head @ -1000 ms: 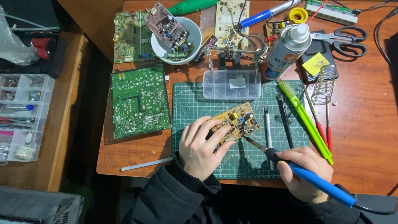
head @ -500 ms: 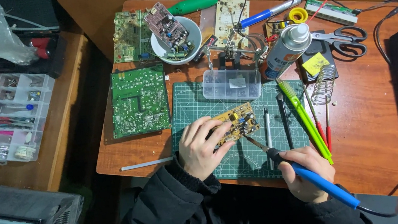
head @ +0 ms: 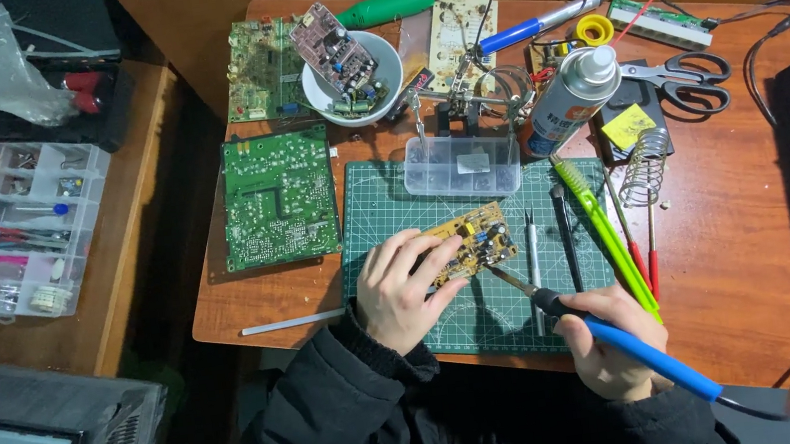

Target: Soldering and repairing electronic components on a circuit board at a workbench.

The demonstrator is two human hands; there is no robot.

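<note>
Wooden desk (head: pixel 745 209) carrying a green cutting mat (head: pixel 383 208). On the mat, the left hand (head: pixel 401 289) pins down a small yellow circuit board (head: pixel 466 243), fingers clamped over its left end. Up and to the left of the right hand (head: pixel 613 341), which grips a blue-handled soldering iron (head: pixel 621 345), lies the board; the iron's tip slants up-left onto the board's right edge.

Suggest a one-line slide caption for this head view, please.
Left hand steadies a yellow circuit board on a green cutting mat while the right hand points a blue soldering iron at it.
</note>
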